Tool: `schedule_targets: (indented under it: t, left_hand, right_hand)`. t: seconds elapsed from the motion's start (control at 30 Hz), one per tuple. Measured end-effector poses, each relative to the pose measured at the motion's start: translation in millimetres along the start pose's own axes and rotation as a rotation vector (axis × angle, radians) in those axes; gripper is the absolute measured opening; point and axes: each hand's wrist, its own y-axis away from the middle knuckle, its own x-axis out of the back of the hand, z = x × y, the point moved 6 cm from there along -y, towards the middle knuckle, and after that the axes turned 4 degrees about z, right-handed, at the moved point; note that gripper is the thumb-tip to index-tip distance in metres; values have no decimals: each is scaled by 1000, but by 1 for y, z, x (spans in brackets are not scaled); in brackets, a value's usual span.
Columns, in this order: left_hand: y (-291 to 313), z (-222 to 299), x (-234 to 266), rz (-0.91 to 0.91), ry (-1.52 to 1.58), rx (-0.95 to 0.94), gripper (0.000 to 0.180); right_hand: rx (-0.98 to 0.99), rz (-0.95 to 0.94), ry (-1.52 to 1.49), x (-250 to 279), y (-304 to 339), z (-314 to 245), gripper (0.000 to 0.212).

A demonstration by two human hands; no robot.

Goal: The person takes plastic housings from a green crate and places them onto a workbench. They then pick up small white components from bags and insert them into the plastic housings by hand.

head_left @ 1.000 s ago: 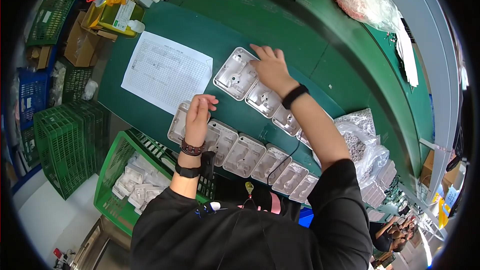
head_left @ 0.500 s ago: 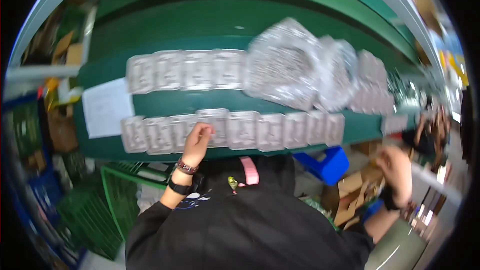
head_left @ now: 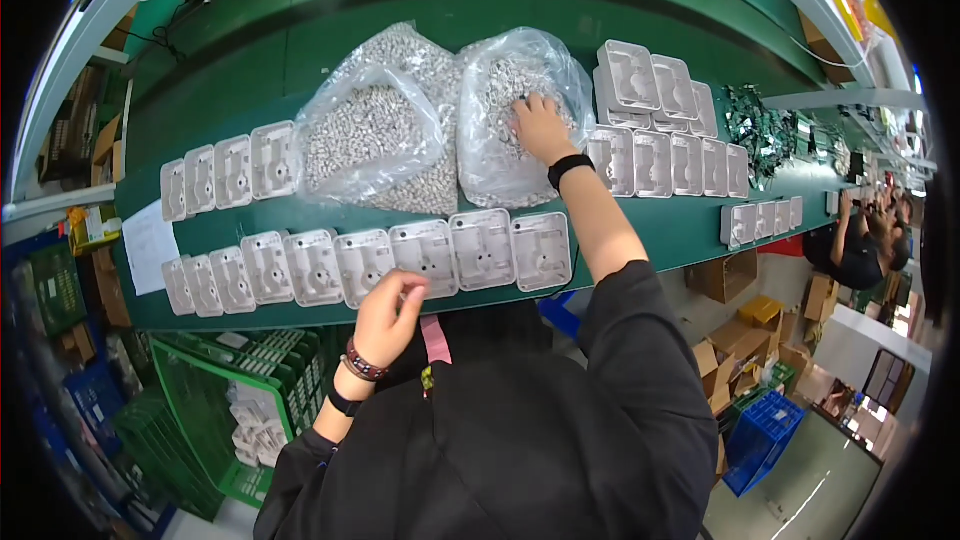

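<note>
My right hand (head_left: 541, 128) reaches into the right-hand clear plastic bag (head_left: 480, 165), its spread fingers resting on small light-grey parts (head_left: 508, 80). Beside it a second clear bag (head_left: 330, 180) bulges with the same kind of small parts. Over the near row of grey rectangular housings, my left hand (head_left: 388, 312) is closed, fingers curled toward the thumb; whatever it may hold is hidden. It is nearest to one open-topped housing (head_left: 424, 252) in the middle of that row. More housings (head_left: 272, 158) stand in a far row left of the bags.
Stacked grey housings (head_left: 630, 75) stand right of the bags, with a heap of dark green pieces (head_left: 750, 130) beyond. A white sheet (head_left: 148, 252) lies at the table's left end. Below are a green crate (head_left: 215, 410) and a blue crate (head_left: 762, 440). Other people work far right.
My right hand has moved from beyond the table's near edge, at the right, into the right-hand bag. My left hand stays curled above the near row. The view has swung toward the right.
</note>
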Motion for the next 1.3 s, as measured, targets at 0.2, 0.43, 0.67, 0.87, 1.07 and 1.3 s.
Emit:
schedule_targets:
  t: [0.2,0.43,0.67,0.87,1.07,1.3]
  left_hand:
    - [1,50,-59,-74,-251,-305,9]
    - [-10,45,-92,-146,353,133,18]
    - [-79,50,-118,48,1320,595,37]
    - [-50,71,-157,-26,1861,555,31]
    - [-32,78,-179,-121,1779,718,28]
    - [-34,60,-190,-233,1741,722,23]
  right_hand:
    - [110,-16,-222,-4,-13,18,20]
    - [63,266,-322,34,-18,21,26]
    - [245,402,-413,143,25,-47,21]
    - [469,357,-366,184,128,-98,16]
    - [426,367,-613,197,159,-80,18]
    - [165,357,-1172,191,162,-52,22]
